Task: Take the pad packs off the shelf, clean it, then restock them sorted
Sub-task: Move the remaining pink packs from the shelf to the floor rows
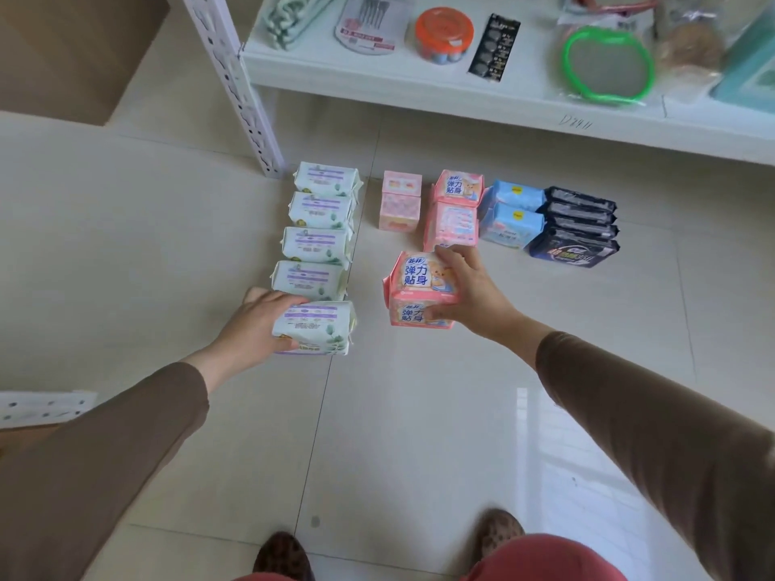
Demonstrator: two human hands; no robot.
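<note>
Pad packs lie in rows on the tiled floor below a white shelf (419, 90). My left hand (256, 325) grips the nearest white pack with purple print (314, 327), at the front of a row of several white packs (316, 211). My right hand (465, 287) grips a pink pack with blue characters (419, 283) in front of two more pink packs (455, 211). A pink box (400, 201) stands between the rows. To the right lie two light blue packs (511, 213) and several dark navy packs (578, 226).
The shelf carries hangers (289, 18), a fork pack (367, 23), an orange-lidded tub (444, 33), a battery card (495, 44) and a green-rimmed mirror (608, 65). A perforated white upright (235, 77) stands left of the packs. A cardboard box (71, 48) sits far left. My shoes (285, 555) are below.
</note>
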